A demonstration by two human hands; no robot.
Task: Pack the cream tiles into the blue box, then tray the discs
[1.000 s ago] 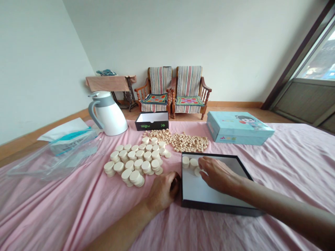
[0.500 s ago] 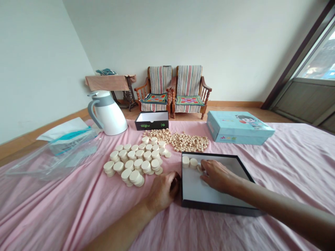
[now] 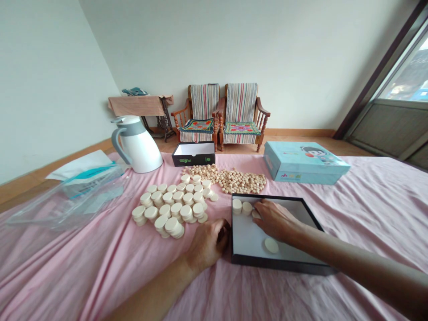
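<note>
My right hand [image 3: 276, 219] is inside a shallow black-rimmed box [image 3: 247, 249] with a white floor. Its fingers are closed on cream round discs [image 3: 256, 214], mostly hidden by the hand. Two short stacks of the same discs [image 3: 237, 206] stand beside it in the far left corner. One loose disc [image 3: 271, 245] lies on the box floor, below my right hand. My left hand [image 3: 209, 240] rests curled on the cloth by the box's left wall; whatever its fingers hold, if anything, is hidden. Many stacked cream discs [image 3: 165, 210] stand in rows to its left.
Small wooden pieces [image 3: 242, 181] lie heaped beyond the box. A small black box [image 3: 194, 159], a light blue box [image 3: 306, 167] and a white jug [image 3: 142, 149] stand farther back. Clear plastic packaging [image 3: 67, 203] lies left on the pink cloth [image 3: 83, 249]. Two chairs [image 3: 241, 109] are by the wall.
A loose disc now shows on the box floor below my right hand, where none showed before. My right hand has shifted slightly left; my left hand stays put.
</note>
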